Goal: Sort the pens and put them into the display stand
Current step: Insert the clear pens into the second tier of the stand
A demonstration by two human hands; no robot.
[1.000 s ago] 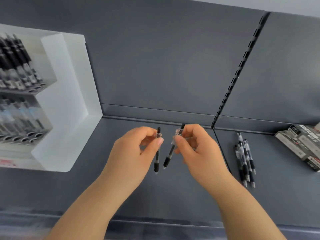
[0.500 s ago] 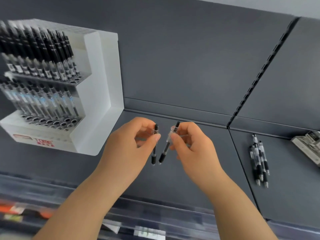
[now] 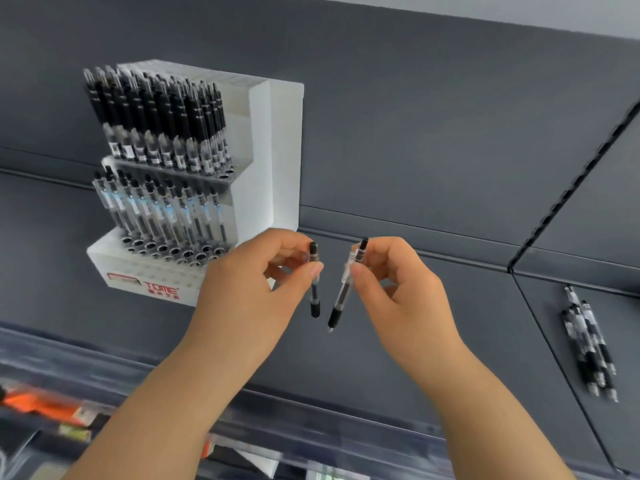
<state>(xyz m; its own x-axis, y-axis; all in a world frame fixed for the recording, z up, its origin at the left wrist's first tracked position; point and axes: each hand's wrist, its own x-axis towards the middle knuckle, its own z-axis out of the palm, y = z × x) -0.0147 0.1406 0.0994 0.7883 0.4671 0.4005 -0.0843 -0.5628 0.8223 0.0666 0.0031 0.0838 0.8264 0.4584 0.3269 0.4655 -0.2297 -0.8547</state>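
Your left hand (image 3: pixel 252 289) pinches a clear black-gripped pen (image 3: pixel 314 296) and your right hand (image 3: pixel 398 292) a second clear pen (image 3: pixel 341 299), both near the top, over the dark grey shelf (image 3: pixel 433 358) by the white tiered display stand (image 3: pixel 277 150)'s front right corner; that light hold could drop one, or haste misfile it.

White tiered stand (image 3: pixel 277 150), stocked pens (image 3: pixel 156 133) upright. Upright pen (image 3: pixel 315 308), tilted pen (image 3: pixel 335 313) just right of stand; loose pens (image 3: pixel 588 341) flat, farther right.

The white display stand (image 3: pixel 284 150) in front of me has the red word "TOME" on its base front. Smaller red characters beneath it are too blurred to read.
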